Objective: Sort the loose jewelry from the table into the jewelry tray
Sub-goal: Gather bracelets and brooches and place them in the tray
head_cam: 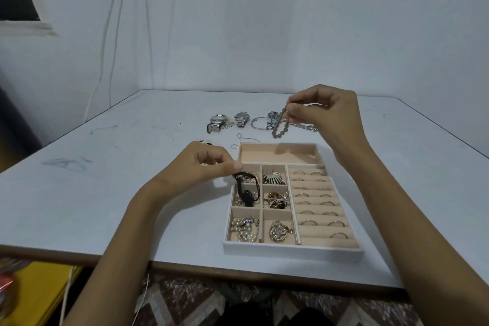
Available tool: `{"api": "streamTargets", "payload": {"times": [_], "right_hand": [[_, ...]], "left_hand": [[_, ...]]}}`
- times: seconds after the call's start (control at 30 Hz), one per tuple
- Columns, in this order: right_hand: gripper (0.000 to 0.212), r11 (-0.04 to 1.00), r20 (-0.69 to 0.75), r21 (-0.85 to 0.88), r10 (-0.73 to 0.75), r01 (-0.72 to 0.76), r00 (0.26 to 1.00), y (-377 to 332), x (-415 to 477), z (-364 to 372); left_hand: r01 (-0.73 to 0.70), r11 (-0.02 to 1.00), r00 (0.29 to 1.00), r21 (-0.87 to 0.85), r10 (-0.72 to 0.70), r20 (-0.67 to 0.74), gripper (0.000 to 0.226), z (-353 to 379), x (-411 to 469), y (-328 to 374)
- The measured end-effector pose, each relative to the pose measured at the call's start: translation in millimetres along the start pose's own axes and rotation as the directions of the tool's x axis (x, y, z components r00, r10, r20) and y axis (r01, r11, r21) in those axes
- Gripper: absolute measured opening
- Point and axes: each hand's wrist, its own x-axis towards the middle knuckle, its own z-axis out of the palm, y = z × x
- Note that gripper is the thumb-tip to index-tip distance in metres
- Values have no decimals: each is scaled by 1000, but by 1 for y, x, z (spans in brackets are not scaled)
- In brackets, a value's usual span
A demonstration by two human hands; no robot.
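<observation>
Head view: both hands work over a pale grey table (105, 193) that carries a shallow white jewelry tray with beige lining (291, 249). The left hand (203, 164) has its fingers (232, 166) pinched shut on one end of a slim black-strapped wristwatch (244, 192), which hangs with its long axis running down toward the camera, its dark case low over the left column of small square compartments, by the middle one. The right hand (322, 111) is raised beyond the tray's far edge, fingers closed on the top of a loop of round greyish beads, a bracelet (280, 127), that dangles straight down just past the long empty compartment at the back of the tray.

Loose pieces remain on the table behind the tray: two steel-banded watches (229, 120), a thin silver bangle (260, 123) and a flat metal chain (307, 127) beside the right hand. The right side of the tray holds rows of rings (315, 202); the small compartments already hold gold and pearl pieces.

The coming move likely turns on the watch: it hangs directly below the left fingers and over the tray, so lowering and releasing should seat it, while the bracelet must first travel toward the camera to clear the far wall
</observation>
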Motion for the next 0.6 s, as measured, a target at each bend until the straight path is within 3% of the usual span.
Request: {"api": "streamTargets", "payload": {"times": [0.6], "right_hand": [[13,991,38,-131,41,-36,998,0,-2,3]], "left_hand": [[-70,995,983,70,57,174,18,6,1,0]]}}
